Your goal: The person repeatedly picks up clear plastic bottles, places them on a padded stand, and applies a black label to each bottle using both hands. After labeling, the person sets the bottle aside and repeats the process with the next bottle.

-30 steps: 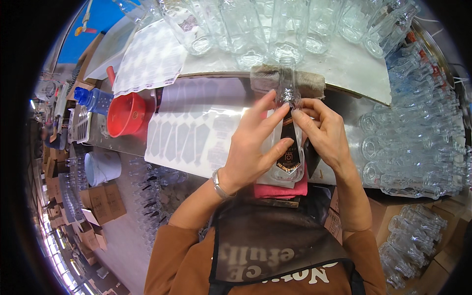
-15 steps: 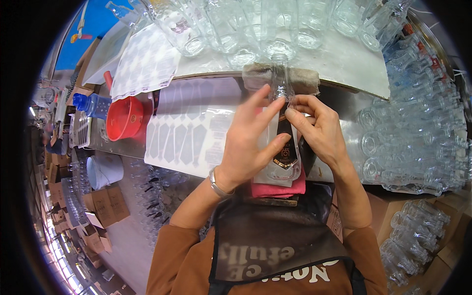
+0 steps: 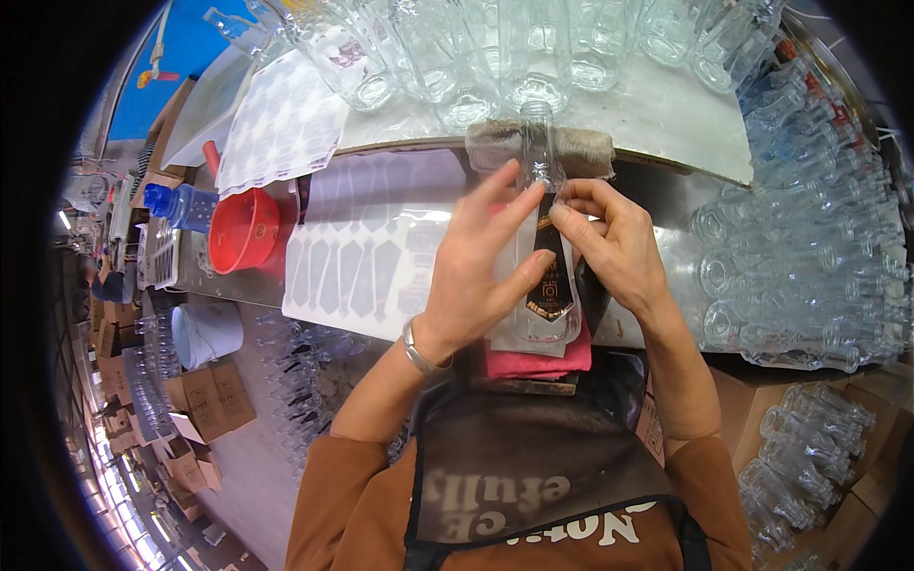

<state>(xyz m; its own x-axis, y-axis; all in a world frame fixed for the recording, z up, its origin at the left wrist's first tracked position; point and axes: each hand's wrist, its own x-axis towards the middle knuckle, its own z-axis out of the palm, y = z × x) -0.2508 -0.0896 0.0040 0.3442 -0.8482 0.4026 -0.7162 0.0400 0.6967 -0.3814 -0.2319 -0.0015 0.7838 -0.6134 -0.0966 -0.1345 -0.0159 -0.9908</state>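
Note:
A clear glass bottle [image 3: 536,143] lies with its base toward me and its neck on a rolled grey cloth [image 3: 595,152]. On its upper face is a black tie-shaped label [image 3: 547,278] with gold print. My left hand [image 3: 481,255] is open over the bottle's left side, fingers spread, thumb at the label's edge and index fingertip by the upper end. Opposite it, the thumb and fingers of my right hand [image 3: 614,238] pinch at the label's narrow upper end, against the bottle. What lies between those fingertips is partly hidden. Pink cloth [image 3: 538,364] sits under the base.
Clear bottles [image 3: 533,57] stand along the back shelf, and many more lie stacked at right [image 3: 781,257]. To the left are a sheet of tie-shaped labels [image 3: 347,271], a red bowl [image 3: 228,249] and a blue-capped bottle [image 3: 181,206]. A white bucket [image 3: 208,335] stands below.
My left hand has shifted slightly, its thumb a little higher along the label. The right hand keeps its pinch at the upper end. The bottle stays in place on the cloth.

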